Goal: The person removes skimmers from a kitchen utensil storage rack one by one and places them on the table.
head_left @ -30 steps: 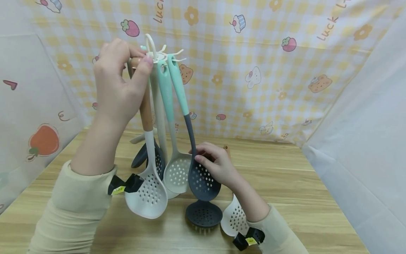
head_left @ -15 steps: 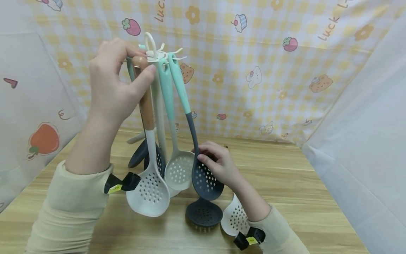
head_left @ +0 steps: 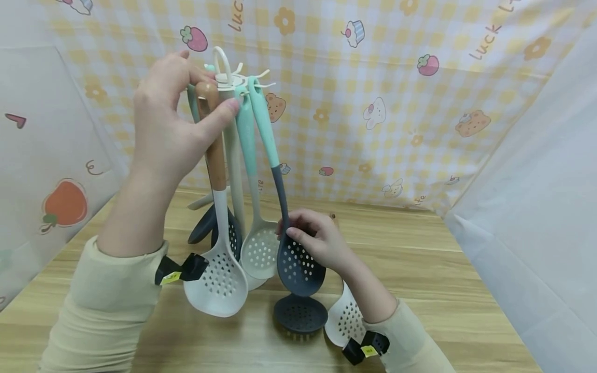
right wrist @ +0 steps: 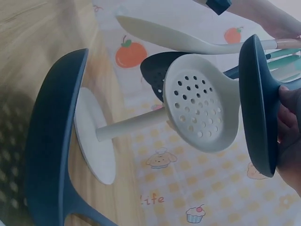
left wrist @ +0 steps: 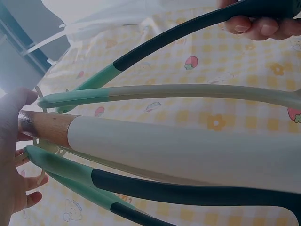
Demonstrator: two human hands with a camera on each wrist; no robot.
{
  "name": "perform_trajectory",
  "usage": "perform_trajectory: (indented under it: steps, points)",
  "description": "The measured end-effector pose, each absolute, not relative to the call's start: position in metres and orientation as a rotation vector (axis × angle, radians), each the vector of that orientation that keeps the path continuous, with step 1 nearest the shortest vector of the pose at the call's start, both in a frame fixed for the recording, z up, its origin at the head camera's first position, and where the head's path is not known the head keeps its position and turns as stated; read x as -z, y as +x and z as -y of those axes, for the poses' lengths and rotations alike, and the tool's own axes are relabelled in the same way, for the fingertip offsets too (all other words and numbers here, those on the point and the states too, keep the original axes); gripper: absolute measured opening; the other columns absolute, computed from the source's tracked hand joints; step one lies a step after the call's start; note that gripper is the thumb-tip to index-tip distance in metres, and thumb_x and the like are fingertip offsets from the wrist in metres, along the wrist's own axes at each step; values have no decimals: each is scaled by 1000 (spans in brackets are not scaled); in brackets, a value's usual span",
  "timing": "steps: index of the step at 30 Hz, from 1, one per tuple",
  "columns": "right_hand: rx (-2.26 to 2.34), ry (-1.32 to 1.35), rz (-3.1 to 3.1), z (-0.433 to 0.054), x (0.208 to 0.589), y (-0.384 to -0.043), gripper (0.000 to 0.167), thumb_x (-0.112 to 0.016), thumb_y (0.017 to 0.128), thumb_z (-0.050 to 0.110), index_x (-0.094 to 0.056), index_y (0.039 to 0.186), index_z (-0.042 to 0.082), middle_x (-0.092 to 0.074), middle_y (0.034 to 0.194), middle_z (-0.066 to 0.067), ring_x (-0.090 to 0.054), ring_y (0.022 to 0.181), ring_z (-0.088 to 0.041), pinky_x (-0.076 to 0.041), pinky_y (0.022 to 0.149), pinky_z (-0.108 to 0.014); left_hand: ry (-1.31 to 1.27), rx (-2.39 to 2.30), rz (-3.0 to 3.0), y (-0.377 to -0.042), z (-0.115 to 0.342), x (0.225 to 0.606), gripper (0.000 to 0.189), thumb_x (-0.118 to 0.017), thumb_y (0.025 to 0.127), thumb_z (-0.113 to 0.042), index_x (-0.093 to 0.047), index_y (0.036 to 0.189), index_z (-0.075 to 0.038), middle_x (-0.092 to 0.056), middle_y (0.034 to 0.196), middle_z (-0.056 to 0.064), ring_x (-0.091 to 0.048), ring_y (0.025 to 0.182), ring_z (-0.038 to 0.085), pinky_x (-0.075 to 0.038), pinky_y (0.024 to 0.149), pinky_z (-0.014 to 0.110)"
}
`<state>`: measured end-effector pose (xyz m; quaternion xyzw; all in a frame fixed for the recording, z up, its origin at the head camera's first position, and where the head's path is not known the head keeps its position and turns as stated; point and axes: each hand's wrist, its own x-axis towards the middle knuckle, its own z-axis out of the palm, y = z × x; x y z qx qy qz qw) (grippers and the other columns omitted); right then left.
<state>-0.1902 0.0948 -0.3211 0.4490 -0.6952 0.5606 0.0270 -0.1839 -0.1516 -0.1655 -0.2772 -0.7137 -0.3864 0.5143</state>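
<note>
Skimmer (head_left: 304, 284) is pinched near its bowl by the right hand (head_left: 318, 242), presumably against swinging. Left hand (head_left: 167, 116) straddles the rack top (head_left: 227, 80), likely for steadiness; grip undetermined.

Free room over the right tabletop (head_left: 434, 269), hanging utensils (head_left: 216, 285) around the stand (head_left: 236, 171)
</note>
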Motion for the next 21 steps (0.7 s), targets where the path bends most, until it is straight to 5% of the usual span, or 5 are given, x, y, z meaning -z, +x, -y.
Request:
perform_trajectory:
  steps: [3,6,10,21]
  points:
    - [-1764,1425,2142,-94,319,-191,26,-50,92,-9,-56,117,-7,-64,96,-16,-64,84,-24,-52,73,-36,-656,970,1695,-184,151,165,34,-66,78,-24,-55,75,8,-58,85,-3,-55,109,14,-23,108,31]
    - [-1765,1481,2099,-94,316,-193,35,-51,91,-11,-48,126,-8,-62,96,-18,-64,84,-25,-52,73,-38,-693,991,1665,-184,151,164,33,-60,80,-24,-55,73,8,-53,83,-15,-57,94,15,-36,97,27]
    - [-1783,1545,2045,-92,312,-194,40,-50,92,-9,-41,131,-8,-61,96,-20,-64,84,-26,-52,73,-39,-707,994,1688,-183,154,163,31,-57,82,-24,-56,73,6,-52,83,-23,-54,93,10,-38,83,26]
    - [-1732,1492,2034,-89,305,-190,40,-48,91,-14,-39,128,-4,-59,93,-20,-61,82,-28,-52,73,-39,-680,1002,1694,-185,154,164,32,-58,80,-25,-58,73,6,-56,84,-16,-52,93,7,-35,85,26]
